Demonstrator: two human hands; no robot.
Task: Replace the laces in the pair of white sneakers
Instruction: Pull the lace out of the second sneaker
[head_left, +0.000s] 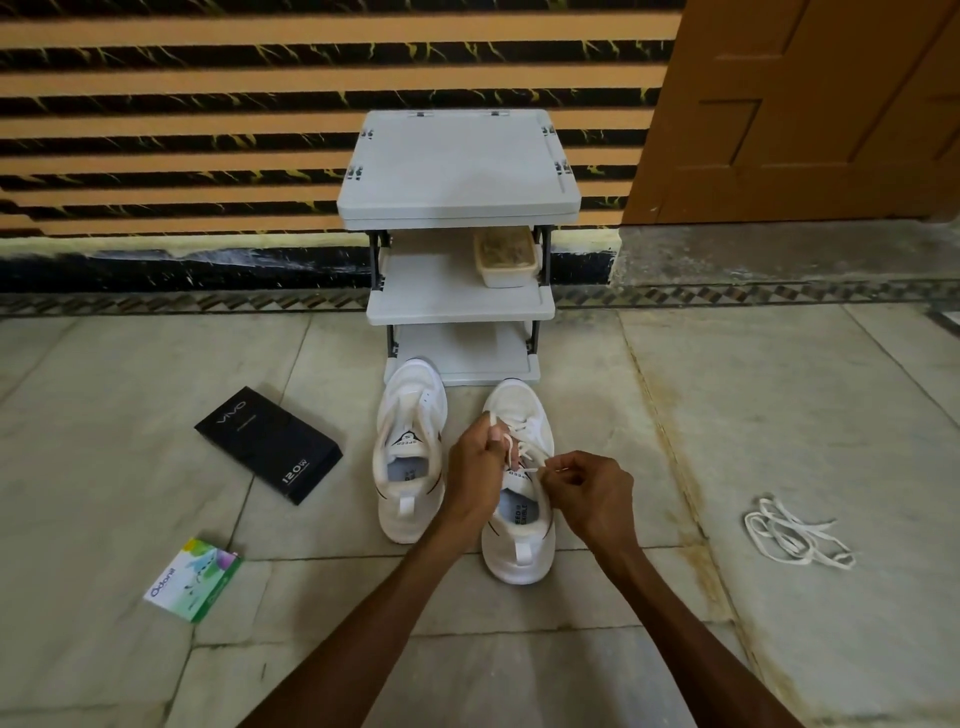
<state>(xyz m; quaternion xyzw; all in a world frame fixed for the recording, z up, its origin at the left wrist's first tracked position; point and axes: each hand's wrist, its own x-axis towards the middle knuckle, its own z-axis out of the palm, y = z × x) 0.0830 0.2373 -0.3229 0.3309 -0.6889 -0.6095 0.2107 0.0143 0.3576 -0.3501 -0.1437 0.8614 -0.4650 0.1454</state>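
Lacing action is all on the right-hand sneaker (519, 400), which sits on the stone floor (727, 415) just beside the left-hand sneaker (410, 410), both heels toward the person. The left hand (475, 460) has its fingers curled, pinching a run of the white lace (525, 432) up above the tongue. The right hand (597, 493) pinches the lace's other end between thumb and fingertips, just off the collar. The left-hand sneaker looks bare of any lace, and a loose tangle of white laces (795, 532) lies well apart on the floor to the right. Honestly can't tell whether this lace is going in or coming out.

What could go sideways, imo: both pulls are on a light shoe that nothing pins down, so a hard tug could tip it or drag it into its neighbour. Uneven pulling would probably leave one end too short to tie. A twisted flat lace could also jam in an eyelet. And since the loose tangle is the same white, old and new could easily get mixed up. The black VIVO box (270, 447) and Odonil packet (195, 579) sit off to the left.
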